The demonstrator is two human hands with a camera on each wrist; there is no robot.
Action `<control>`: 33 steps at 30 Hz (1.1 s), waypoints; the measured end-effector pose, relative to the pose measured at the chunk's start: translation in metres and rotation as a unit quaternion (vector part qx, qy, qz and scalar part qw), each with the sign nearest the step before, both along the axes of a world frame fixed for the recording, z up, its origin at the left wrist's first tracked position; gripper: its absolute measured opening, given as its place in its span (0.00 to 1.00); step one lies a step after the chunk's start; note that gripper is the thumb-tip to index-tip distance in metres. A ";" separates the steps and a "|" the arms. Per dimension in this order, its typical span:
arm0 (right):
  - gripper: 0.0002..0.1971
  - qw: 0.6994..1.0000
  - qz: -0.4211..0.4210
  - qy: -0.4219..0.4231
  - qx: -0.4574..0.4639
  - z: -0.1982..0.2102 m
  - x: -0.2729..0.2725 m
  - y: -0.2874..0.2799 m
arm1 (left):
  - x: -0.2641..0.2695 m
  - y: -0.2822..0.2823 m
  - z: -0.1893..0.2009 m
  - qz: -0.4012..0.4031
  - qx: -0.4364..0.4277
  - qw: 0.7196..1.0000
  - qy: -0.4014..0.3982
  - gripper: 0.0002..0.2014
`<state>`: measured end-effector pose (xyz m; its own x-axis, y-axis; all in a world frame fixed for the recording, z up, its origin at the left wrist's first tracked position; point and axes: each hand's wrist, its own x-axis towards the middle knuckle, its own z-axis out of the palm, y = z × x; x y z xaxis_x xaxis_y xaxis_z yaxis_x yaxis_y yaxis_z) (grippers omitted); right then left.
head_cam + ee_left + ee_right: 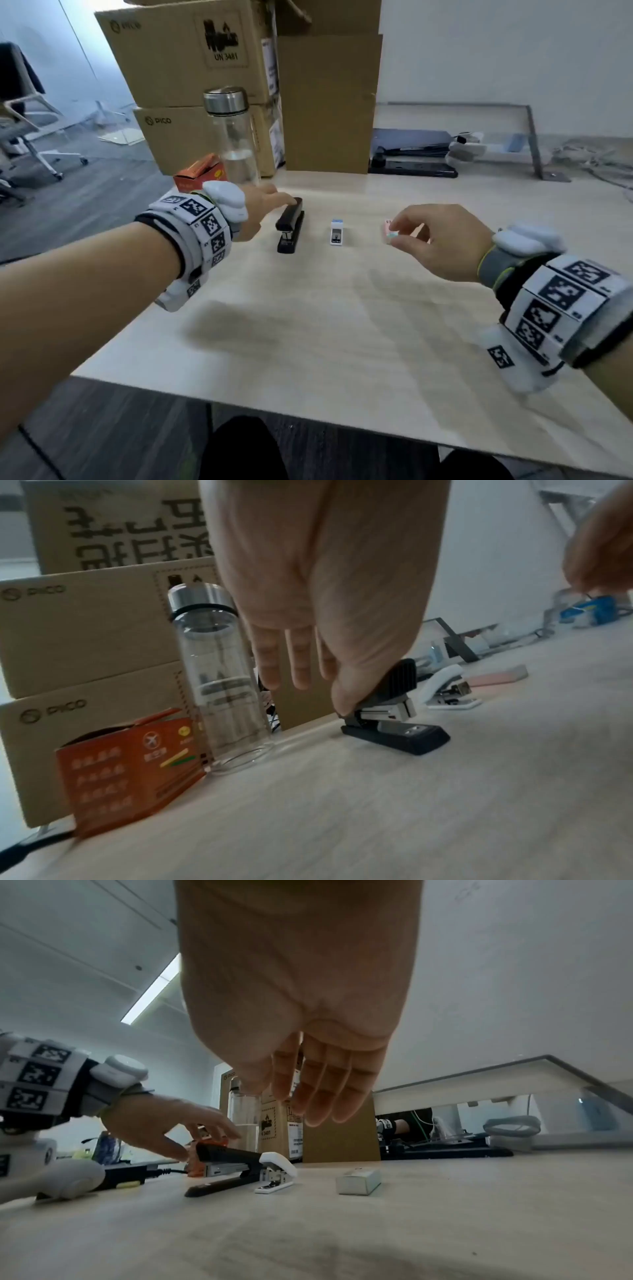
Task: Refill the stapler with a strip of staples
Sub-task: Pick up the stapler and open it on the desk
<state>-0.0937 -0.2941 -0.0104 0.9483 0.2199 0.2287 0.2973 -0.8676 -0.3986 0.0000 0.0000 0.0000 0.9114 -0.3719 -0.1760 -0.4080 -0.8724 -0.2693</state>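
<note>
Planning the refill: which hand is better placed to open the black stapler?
Left. The left hand already rests on the black stapler, thumb at its rear end. The right hand hovers over the staple box, farther off.

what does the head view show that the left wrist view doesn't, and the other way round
Only the head view: the office chair, the marker bands on the wrists, and the whole right hand hovering over the pink box.
Only the left wrist view: the left thumb touching the black stapler's rear, and the printed front of the orange box.
Both: the black stapler, white stapler, bottle, pink box, cardboard boxes and left hand.
</note>
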 end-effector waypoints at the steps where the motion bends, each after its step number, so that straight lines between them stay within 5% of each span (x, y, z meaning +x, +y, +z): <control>1: 0.07 1.000 -0.006 0.001 0.015 -0.001 0.001 -0.001 | 0.001 -0.005 0.001 -0.015 0.013 1.000 -0.004 0.42; 6: 0.07 0.999 -0.015 0.021 0.029 -0.013 0.002 0.001 | 0.012 -0.022 -0.002 -0.039 0.105 0.994 -0.009 0.42; 14: 0.09 0.998 -0.038 0.045 0.013 -0.023 0.011 -0.005 | 0.023 -0.013 -0.023 -0.063 0.050 0.996 -0.048 0.37; 19: 0.11 0.995 -0.047 0.082 -0.024 -0.031 0.012 -0.003 | 0.014 -0.019 -0.017 -0.098 0.046 0.991 -0.075 0.21; 26: 0.13 0.993 -0.028 0.096 -0.064 -0.034 0.008 0.013 | -0.009 -0.021 -0.006 -0.134 0.019 0.984 -0.118 0.19; 33: 0.20 0.997 -0.020 0.062 -0.047 -0.013 0.001 0.017 | -0.043 -0.052 0.015 -0.124 -0.008 0.989 -0.076 0.16</control>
<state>-0.0923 -0.2771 -0.0231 0.9763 0.1972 0.0889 0.2159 -0.9131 -0.3459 -0.0432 -0.0516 0.0148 0.8077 -0.5885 -0.0358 -0.5651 -0.7555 -0.3315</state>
